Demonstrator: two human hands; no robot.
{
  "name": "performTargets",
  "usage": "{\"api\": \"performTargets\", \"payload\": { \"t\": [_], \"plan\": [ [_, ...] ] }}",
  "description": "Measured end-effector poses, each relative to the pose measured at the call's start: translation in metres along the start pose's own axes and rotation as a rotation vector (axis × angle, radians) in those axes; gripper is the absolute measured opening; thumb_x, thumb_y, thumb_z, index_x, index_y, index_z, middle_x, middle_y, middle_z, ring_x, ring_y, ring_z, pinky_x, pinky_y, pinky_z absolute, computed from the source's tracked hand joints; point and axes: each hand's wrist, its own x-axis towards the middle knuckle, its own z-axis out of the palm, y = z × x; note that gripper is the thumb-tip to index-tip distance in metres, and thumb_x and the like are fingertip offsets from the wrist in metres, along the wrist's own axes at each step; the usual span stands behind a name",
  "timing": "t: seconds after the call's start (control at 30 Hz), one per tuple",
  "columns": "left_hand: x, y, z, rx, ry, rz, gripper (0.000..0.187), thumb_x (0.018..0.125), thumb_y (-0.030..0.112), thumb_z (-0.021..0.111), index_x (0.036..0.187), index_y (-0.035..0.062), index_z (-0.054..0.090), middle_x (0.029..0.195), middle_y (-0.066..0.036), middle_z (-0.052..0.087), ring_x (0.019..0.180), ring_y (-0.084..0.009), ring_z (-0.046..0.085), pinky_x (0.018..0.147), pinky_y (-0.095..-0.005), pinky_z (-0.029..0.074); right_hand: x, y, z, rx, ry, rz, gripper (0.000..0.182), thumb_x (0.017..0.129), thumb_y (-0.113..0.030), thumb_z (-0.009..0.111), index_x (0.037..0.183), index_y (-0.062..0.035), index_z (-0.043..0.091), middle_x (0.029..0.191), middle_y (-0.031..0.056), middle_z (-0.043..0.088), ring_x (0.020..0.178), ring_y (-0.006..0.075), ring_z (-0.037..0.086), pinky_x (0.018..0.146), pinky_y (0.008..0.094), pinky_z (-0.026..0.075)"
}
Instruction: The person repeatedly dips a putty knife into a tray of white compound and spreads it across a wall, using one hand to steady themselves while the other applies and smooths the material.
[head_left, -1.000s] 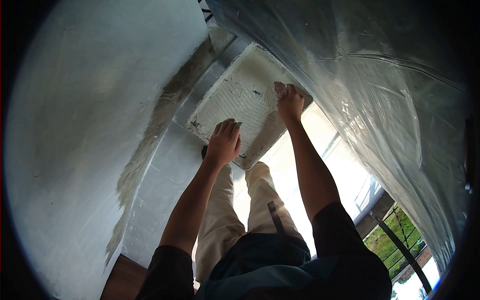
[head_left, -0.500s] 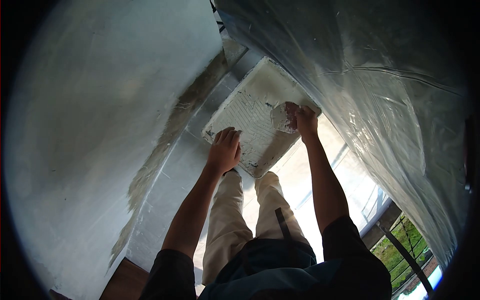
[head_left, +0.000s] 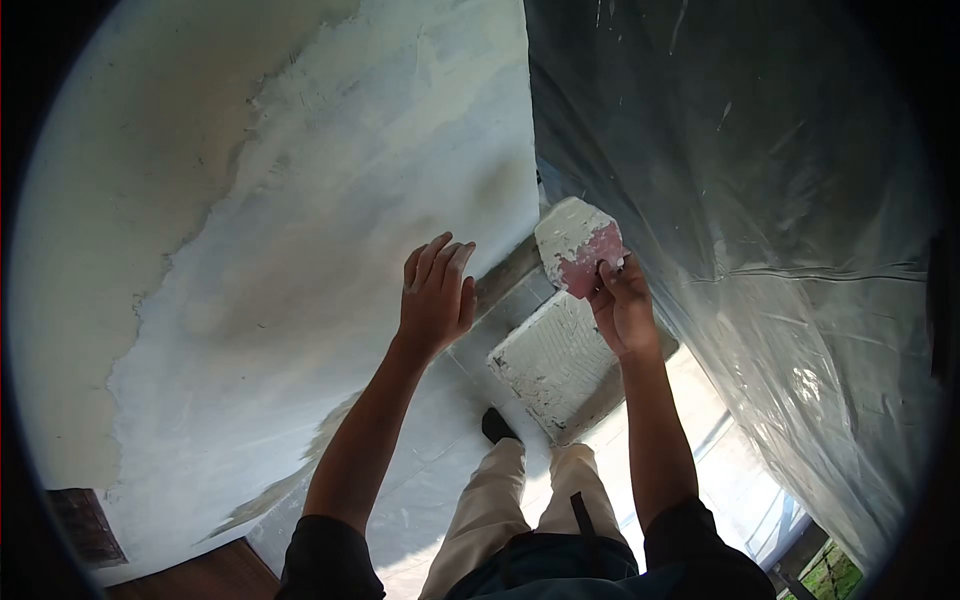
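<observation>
A flat pink plastic scraper (head_left: pixel 590 262), its outer half coated in whitish putty, is pinched at one edge by my right hand (head_left: pixel 628 305). Below it on the floor lies a putty-smeared tray (head_left: pixel 555 365) with ridged streaks across its bottom; the scraper and my right forearm overlap it in this view. My left hand (head_left: pixel 436 295) is raised in front of the wall (head_left: pixel 300 240), fingers extended and nothing in it. Pale smudges show on its fingertips. The wall carries a broad whitish patch with a ragged edge against a duller coat.
Clear plastic sheeting (head_left: pixel 760 270) hangs along the right side, wrinkled and spattered. My feet stand on a grey floor (head_left: pixel 400 480) beside the tray, near the wall's base. A brown panel (head_left: pixel 200 575) sits at the lower left. Bright light falls on the floor at right.
My right hand has lifted the scraper up from the tray. My left hand has let go of the tray's edge and risen toward the wall. The view has tilted upward.
</observation>
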Motion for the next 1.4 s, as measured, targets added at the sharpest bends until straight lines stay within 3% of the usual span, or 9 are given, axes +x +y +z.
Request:
{"api": "performTargets", "payload": {
  "t": [0.17,0.3,0.37,0.5,0.53,0.67,0.83,1.03,1.4],
  "plan": [
    [0.066,-0.019,-0.074,0.131,0.126,0.175,0.047,0.079,0.007,0.059,0.125,0.0032,0.048,0.120,-0.013,0.055,0.121,-0.0330,0.048,0.100,-0.0481,0.036,0.046,-0.017,0.094,-0.026,-0.045,-0.107,0.027,0.100,-0.010,0.047,0.126,-0.0038,0.049,0.112,0.0066,0.062,0.102,0.0155,0.061,0.096,0.0367,0.047],
    [0.103,-0.024,-0.115,0.161,0.181,0.329,0.047,0.080,0.008,0.058,0.125,0.0042,0.048,0.120,-0.012,0.056,0.121,-0.0334,0.048,0.099,-0.0485,0.036,0.076,-0.024,0.143,-0.236,0.014,-0.314,0.025,0.101,-0.012,0.047,0.121,0.0003,0.055,0.101,0.0047,0.065,0.095,0.0106,0.060,0.094,0.0307,0.047],
    [0.113,-0.031,-0.124,0.179,0.179,0.368,0.046,0.080,0.009,0.058,0.125,0.0044,0.048,0.121,-0.012,0.055,0.120,-0.0330,0.049,0.099,-0.0483,0.037,0.087,-0.022,0.166,-0.498,0.085,-0.561,0.028,0.101,-0.011,0.045,0.123,0.0019,0.056,0.103,0.0073,0.067,0.097,0.0115,0.059,0.092,0.0287,0.046],
    [0.119,-0.044,-0.130,0.241,0.189,0.409,0.043,0.085,0.015,0.055,0.126,0.0040,0.047,0.127,-0.015,0.050,0.121,-0.0356,0.046,0.100,-0.0485,0.038,0.099,-0.013,0.198,-0.807,0.135,-0.830,0.032,0.094,0.004,0.048,0.126,0.0035,0.055,0.117,0.0188,0.065,0.111,0.0257,0.062,0.090,0.0317,0.048],
    [0.118,-0.048,-0.129,0.234,0.214,0.418,0.042,0.087,0.017,0.054,0.126,0.0040,0.046,0.129,-0.016,0.047,0.121,-0.0372,0.045,0.100,-0.0488,0.039,0.106,-0.008,0.203,-0.790,0.125,-0.904,0.039,0.089,0.011,0.048,0.127,0.0026,0.055,0.123,0.0206,0.061,0.118,0.0338,0.058,0.094,0.0358,0.049],
    [0.112,-0.056,-0.121,0.161,0.322,0.484,0.037,0.091,0.026,0.051,0.125,0.0122,0.051,0.131,-0.015,0.048,0.121,-0.0369,0.044,0.097,-0.0510,0.043,0.122,0.012,0.212,-0.944,0.201,-1.150,0.052,0.079,0.016,0.051,0.129,0.0008,0.055,0.128,0.0197,0.058,0.124,0.0387,0.051,0.100,0.0426,0.047],
    [0.108,-0.060,-0.120,0.103,0.368,0.497,0.039,0.095,0.035,0.046,0.130,0.0201,0.045,0.135,-0.014,0.044,0.126,-0.0377,0.041,0.097,-0.0523,0.043,0.132,0.031,0.223,-1.072,0.250,-1.230,0.057,0.076,0.019,0.051,0.130,-0.0003,0.054,0.129,0.0176,0.058,0.126,0.0367,0.050,0.102,0.0420,0.046],
    [0.109,-0.061,-0.117,0.015,0.432,0.520,0.038,0.095,0.038,0.046,0.130,0.0228,0.044,0.137,-0.014,0.043,0.126,-0.0377,0.041,0.096,-0.0528,0.044,0.146,0.056,0.231,-1.229,0.355,-1.340,0.045,0.081,0.003,0.058,0.126,-0.0030,0.060,0.131,0.0166,0.058,0.125,0.0406,0.051,0.099,0.0506,0.045],
    [0.110,-0.059,-0.118,0.004,0.438,0.526,0.035,0.096,0.038,0.045,0.128,0.0224,0.044,0.135,-0.013,0.044,0.126,-0.0365,0.040,0.097,-0.0520,0.042,0.127,0.070,0.219,-1.413,0.340,-1.295,0.045,0.081,0.000,0.058,0.125,-0.0055,0.062,0.127,0.0121,0.061,0.120,0.0341,0.056,0.093,0.0425,0.045]
  ]
}}
